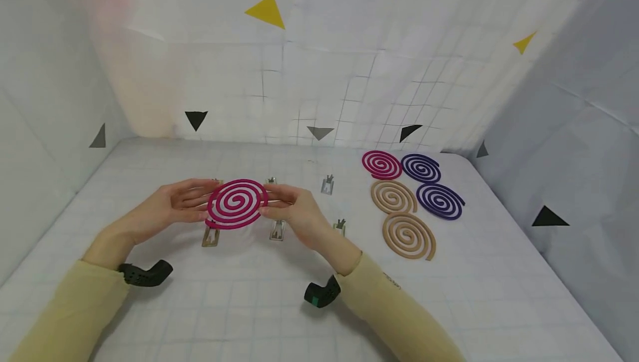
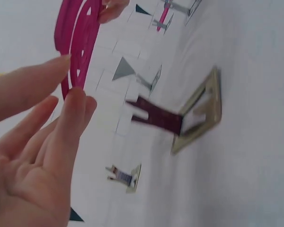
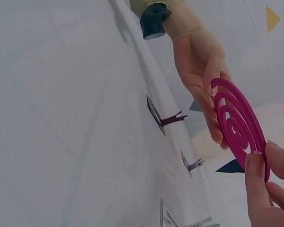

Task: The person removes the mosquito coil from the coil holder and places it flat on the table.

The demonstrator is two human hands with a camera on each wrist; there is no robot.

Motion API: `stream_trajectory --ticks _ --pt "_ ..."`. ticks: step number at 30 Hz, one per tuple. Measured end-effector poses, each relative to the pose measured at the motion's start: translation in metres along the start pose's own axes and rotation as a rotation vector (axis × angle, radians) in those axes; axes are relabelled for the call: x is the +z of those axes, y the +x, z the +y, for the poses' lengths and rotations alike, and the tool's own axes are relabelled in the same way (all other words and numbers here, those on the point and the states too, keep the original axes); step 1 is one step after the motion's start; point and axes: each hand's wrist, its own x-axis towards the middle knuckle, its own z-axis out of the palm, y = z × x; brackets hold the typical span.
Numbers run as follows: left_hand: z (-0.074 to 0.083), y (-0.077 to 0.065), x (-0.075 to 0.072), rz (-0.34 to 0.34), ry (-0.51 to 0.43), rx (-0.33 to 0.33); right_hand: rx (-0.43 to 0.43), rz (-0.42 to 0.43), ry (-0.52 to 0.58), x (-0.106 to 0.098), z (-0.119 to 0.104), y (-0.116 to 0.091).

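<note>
A magenta mosquito coil [image 1: 237, 203] is held up flat above the table between both hands. My left hand [image 1: 162, 209] pinches its left edge between thumb and fingertips, as the left wrist view also shows. At the opposite edge, my right hand [image 1: 300, 213] grips the coil with thumb and fingers. Below it stand small metal coil stands; one stand [image 1: 211, 236] is near the left hand and another stand [image 1: 277, 230] near the right. Their upright forked prongs show in the left wrist view, where a dark-pronged stand [image 2: 158, 117] is closest.
On the right side of the table [image 1: 489, 306] lie another magenta coil [image 1: 381, 165], two purple coils, one purple coil [image 1: 440, 201] nearer, and two tan coils, one tan coil [image 1: 409, 235] in front. A farther stand [image 1: 327, 184] is at the back. White sheeting [image 1: 199, 62] encloses the table.
</note>
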Motion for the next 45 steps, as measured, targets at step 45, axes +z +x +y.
stream_trajectory --ticks 45 --pt "0.054 0.089 0.147 0.045 -0.088 0.013 0.079 0.103 -0.194 -0.153 -0.018 -0.072"
